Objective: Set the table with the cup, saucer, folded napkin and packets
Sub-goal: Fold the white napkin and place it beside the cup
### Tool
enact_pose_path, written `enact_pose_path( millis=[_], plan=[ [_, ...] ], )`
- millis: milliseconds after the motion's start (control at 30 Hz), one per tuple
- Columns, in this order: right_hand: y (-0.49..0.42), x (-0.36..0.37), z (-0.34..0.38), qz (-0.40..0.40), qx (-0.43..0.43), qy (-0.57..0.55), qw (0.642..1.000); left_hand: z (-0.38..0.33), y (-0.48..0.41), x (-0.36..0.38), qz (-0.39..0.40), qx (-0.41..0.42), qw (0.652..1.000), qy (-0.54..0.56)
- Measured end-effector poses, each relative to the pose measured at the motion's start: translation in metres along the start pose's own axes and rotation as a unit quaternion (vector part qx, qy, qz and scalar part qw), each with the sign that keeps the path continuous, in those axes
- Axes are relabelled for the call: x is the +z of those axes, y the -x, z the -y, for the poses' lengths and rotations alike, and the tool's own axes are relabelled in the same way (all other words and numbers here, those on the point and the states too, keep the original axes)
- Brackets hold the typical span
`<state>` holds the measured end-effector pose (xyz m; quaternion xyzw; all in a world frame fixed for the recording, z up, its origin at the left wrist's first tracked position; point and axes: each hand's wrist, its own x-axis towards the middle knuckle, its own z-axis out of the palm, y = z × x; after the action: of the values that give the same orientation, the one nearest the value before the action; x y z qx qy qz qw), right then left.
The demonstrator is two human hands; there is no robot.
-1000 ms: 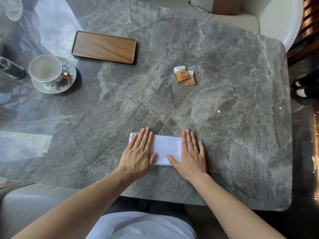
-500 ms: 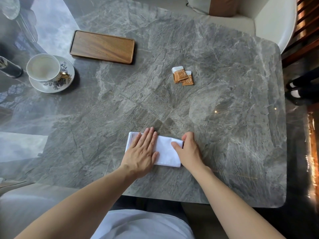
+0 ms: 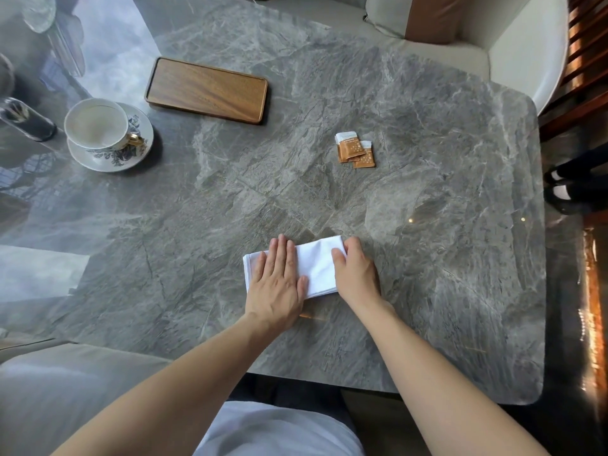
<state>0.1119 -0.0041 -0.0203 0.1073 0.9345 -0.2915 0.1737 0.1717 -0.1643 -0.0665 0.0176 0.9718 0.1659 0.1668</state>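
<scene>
A white folded napkin [image 3: 318,265] lies on the grey marble table [image 3: 329,199] near its front edge. My left hand [image 3: 279,280] presses flat on the napkin's left half, fingers together. My right hand [image 3: 357,270] curls around the napkin's right end and grips it. A white cup [image 3: 95,124] with a gold handle stands on a flowered saucer [image 3: 138,152] at the far left. Two orange packets [image 3: 356,151] lie overlapped in the middle right of the table.
A wooden tray [image 3: 206,89] lies at the back, right of the cup. A dark cylinder [image 3: 26,119] and glassware [image 3: 39,11] stand at the far left. A white chair [image 3: 513,51] sits beyond the table's far right corner. Someone's black shoes [image 3: 566,192] show at right.
My right hand went from lying flat on the napkin to curling around its right end. The napkin's right side has shifted and turned a little. My left hand stays flat.
</scene>
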Motion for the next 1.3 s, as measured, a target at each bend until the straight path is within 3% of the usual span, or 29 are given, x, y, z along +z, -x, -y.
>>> enact_pose_path(
  millis=[200,500,833,967,1067,1167,1300],
  plan=[
    [0.013,0.007,0.014,-0.075,-0.064,-0.04,0.994,0.033,0.017,-0.014,-0.035,0.032,0.998,-0.029],
    [0.051,0.038,0.048,-0.039,-0.22,-0.032,0.974,0.067,0.036,-0.02,-0.042,0.006,0.999,-0.01],
    [0.068,0.088,0.077,-0.007,-0.241,0.068,0.968,0.107,0.055,-0.016,-0.069,-0.021,0.997,0.032],
    [0.067,0.096,0.069,0.044,-0.226,0.085,0.969,0.112,0.056,-0.017,-0.072,-0.015,0.997,0.037],
    [0.062,0.088,0.056,-0.008,-0.27,0.066,0.961,0.107,0.054,-0.02,-0.073,0.004,0.996,0.042],
    [0.055,0.078,0.041,-0.089,-0.288,0.127,0.945,0.09,0.051,-0.019,-0.078,0.042,0.995,0.037],
    [0.044,0.073,0.026,-0.03,-0.31,0.212,0.926,0.07,0.042,-0.016,-0.08,0.023,0.997,0.01]
  ],
)
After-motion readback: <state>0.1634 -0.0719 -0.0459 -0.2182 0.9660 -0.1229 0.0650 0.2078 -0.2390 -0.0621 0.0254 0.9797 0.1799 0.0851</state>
